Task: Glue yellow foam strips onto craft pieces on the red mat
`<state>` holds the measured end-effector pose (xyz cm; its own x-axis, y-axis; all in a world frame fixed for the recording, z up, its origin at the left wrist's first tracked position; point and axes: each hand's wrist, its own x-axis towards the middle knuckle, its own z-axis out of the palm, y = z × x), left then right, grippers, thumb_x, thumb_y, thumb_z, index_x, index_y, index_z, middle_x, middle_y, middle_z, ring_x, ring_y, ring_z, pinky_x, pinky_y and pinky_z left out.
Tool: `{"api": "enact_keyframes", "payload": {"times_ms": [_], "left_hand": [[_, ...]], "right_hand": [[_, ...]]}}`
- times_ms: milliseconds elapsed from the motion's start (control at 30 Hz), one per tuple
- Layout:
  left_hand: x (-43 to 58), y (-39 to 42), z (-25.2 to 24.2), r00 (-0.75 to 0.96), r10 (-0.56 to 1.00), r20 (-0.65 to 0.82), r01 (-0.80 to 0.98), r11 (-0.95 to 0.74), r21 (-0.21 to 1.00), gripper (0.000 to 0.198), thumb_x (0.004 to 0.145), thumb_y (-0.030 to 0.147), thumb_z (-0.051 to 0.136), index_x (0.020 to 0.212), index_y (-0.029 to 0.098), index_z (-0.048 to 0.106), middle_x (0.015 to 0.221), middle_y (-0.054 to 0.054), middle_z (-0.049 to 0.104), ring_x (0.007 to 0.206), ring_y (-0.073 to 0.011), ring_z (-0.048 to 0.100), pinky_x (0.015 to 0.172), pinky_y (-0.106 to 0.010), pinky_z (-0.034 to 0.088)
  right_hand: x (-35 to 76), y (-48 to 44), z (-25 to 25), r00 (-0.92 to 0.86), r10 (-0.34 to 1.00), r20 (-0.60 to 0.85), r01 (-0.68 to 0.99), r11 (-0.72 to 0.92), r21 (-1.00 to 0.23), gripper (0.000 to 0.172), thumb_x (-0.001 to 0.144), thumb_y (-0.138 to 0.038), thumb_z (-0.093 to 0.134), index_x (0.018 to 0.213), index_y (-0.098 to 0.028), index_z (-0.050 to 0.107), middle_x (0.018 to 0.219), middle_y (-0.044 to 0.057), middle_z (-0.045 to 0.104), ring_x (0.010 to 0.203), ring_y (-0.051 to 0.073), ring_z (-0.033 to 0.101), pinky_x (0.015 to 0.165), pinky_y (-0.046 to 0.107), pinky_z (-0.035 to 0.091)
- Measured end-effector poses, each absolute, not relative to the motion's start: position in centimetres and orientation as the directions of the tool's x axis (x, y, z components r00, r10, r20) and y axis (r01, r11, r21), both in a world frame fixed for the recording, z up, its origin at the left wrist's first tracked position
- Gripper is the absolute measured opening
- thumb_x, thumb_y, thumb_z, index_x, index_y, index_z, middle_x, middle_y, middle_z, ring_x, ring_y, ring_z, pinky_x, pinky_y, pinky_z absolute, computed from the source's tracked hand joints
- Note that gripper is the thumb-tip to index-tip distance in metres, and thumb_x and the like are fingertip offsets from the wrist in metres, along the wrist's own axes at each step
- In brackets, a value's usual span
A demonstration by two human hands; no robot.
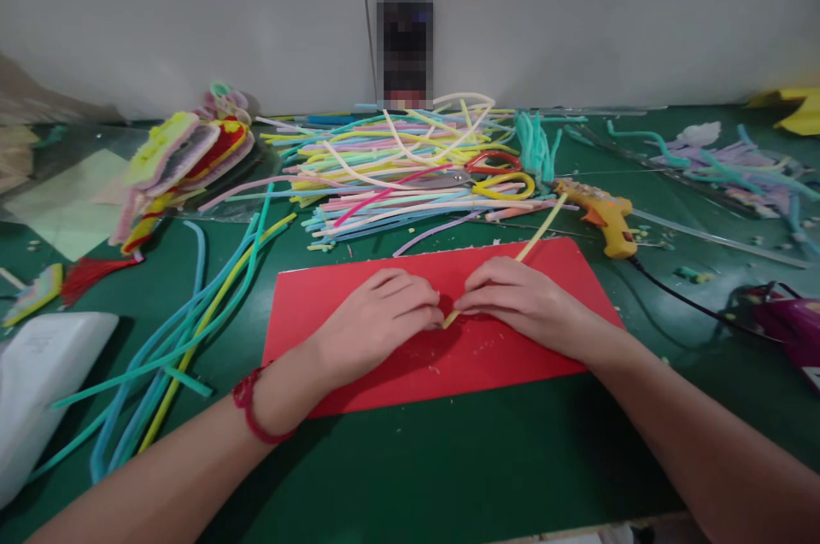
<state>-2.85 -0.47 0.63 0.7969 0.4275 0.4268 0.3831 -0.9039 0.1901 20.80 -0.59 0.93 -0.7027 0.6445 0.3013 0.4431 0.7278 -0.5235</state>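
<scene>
Worktop (448, 476) extends past near edge of red board (371, 390); yellow strip (542, 228) runs under right hand (529, 303), which pinches it; left hand (377, 318) curls beside its tip, hold unclear.

Craft workspace, glue gun (608, 218), scissors (459, 178), heaped pipe cleaners (390, 160)
</scene>
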Motion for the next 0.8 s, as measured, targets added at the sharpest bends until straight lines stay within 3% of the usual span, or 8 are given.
{"api": "enact_keyframes", "payload": {"times_ms": [133,267,433,800], "left_hand": [[-3.2,0.3,0.0,0.562,0.667,0.490,0.609,-0.734,0.301,0.019,0.093,0.024,0.045,0.091,0.020,0.063,0.090,-0.003,0.066,0.085,-0.0157,0.058,0.075,-0.030,0.043],[-3.5,0.8,-0.6,0.401,0.822,0.404,0.731,-0.553,0.399,0.014,0.089,0.022,0.052,0.086,0.018,0.065,0.085,-0.004,0.062,0.079,-0.0166,0.056,0.068,-0.031,0.042],[-3.3,1.0,-0.7,0.457,0.846,0.275,0.706,-0.533,0.466,0.008,0.086,0.021,0.058,0.085,0.018,0.065,0.087,-0.003,0.062,0.080,-0.0172,0.055,0.071,-0.032,0.042],[-2.8,0.9,-0.5,0.649,0.721,0.244,0.583,-0.677,0.449,0.013,0.089,0.022,0.052,0.086,0.019,0.065,0.091,-0.003,0.063,0.082,-0.0164,0.054,0.072,-0.030,0.041]], "right_hand": [[21.0,-0.2,1.0,-0.688,0.654,0.315,0.442,0.722,-0.533,0.025,0.093,-0.018,0.044,0.093,-0.019,0.068,0.090,0.006,0.064,0.086,0.014,0.059,0.077,0.026,0.047],[20.7,-0.2,0.8,-0.690,0.657,0.304,0.453,0.719,-0.527,0.025,0.093,-0.017,0.043,0.093,-0.019,0.069,0.090,0.006,0.065,0.087,0.014,0.058,0.078,0.027,0.046],[20.3,-0.3,0.4,-0.704,0.648,0.292,0.461,0.729,-0.507,0.026,0.092,-0.014,0.043,0.094,-0.020,0.068,0.093,0.006,0.065,0.090,0.016,0.057,0.082,0.031,0.045],[19.6,-0.1,0.0,-0.683,0.636,0.360,0.486,0.763,-0.426,0.026,0.092,-0.015,0.043,0.092,-0.022,0.068,0.094,0.006,0.065,0.088,0.015,0.057,0.077,0.033,0.044]]}}
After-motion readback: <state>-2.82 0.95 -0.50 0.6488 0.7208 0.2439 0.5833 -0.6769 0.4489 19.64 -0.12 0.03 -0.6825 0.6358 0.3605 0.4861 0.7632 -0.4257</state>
